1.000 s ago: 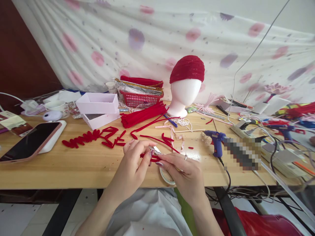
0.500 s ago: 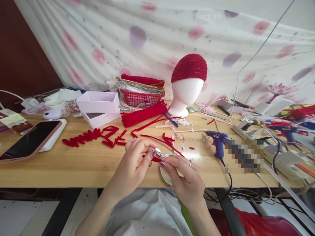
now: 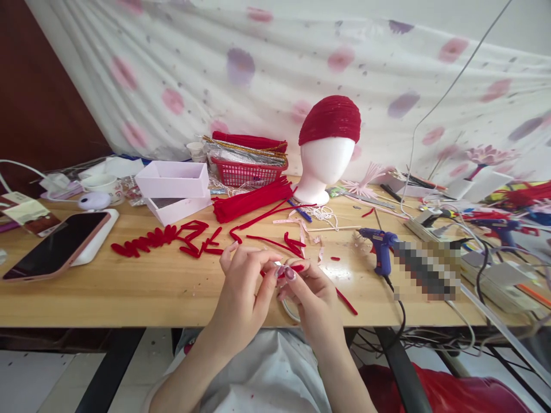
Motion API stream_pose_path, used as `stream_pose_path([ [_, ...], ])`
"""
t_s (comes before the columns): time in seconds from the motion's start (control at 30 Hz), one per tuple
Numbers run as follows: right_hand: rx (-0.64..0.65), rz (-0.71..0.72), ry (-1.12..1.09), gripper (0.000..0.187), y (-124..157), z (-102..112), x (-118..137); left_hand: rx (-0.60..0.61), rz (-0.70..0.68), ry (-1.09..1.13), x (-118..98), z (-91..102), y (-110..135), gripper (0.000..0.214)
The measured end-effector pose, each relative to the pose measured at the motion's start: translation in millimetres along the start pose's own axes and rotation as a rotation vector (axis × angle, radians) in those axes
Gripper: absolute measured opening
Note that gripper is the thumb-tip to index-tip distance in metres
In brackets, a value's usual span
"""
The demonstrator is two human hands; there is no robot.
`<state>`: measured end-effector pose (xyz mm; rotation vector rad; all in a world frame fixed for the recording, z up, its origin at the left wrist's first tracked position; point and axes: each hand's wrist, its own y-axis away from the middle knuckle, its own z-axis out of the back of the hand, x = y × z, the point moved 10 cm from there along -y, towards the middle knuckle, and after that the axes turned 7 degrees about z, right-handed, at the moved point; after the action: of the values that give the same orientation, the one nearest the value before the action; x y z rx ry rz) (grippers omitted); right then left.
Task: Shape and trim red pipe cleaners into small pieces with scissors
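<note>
My left hand [image 3: 243, 287] and my right hand [image 3: 312, 298] meet over the front edge of the wooden table [image 3: 142, 292]. Both pinch a red pipe cleaner [image 3: 346, 302], whose free end trails off to the right past my right hand. A small metal tool tip shows between my fingertips; I cannot tell which hand holds it. A row of bent red petal pieces [image 3: 146, 241] lies to the left. A bundle of red pipe cleaners [image 3: 252, 202] lies behind my hands.
A white foam head with a red cap [image 3: 329, 146] stands at the back. A pink box [image 3: 172, 186], a red basket [image 3: 245, 169], a phone [image 3: 54, 244] at left, a blue glue gun [image 3: 379, 246] and cables at right.
The hands have drawn closer together and nearer to me. The small scissors seen between them are now mostly hidden, and a length of red pipe cleaner now trails to the right.
</note>
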<state>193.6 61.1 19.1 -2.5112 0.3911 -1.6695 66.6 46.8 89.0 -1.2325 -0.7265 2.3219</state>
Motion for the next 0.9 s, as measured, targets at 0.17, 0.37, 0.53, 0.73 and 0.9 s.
stream_pose_path([
  [0.17, -0.003, -0.086, -0.196, 0.015, 2.6, -4.4, -16.7, -0.032, 0.064, 0.115, 6.1, -6.5, 5.6, 0.019],
  [0.37, -0.071, -0.218, -0.397, 0.015, 11.0, -11.4, -29.1, -0.163, 0.150, 0.274, 18.6, -8.4, 16.8, 0.010],
  [0.53, -0.073, -0.214, -0.355, 0.015, 10.3, -11.2, -19.9, -0.211, 0.175, 0.315, 21.9, -7.7, 21.9, 0.006],
  [0.73, 0.023, -0.037, -0.250, 0.017, 3.6, -7.8, 1.0, -0.204, 0.199, 0.395, 21.0, -9.4, 24.2, 0.007],
  [0.9, 0.015, 0.031, -0.160, 0.022, 7.7, -5.0, -4.2, -0.221, 0.208, 0.440, 21.6, -8.8, 26.5, 0.011],
])
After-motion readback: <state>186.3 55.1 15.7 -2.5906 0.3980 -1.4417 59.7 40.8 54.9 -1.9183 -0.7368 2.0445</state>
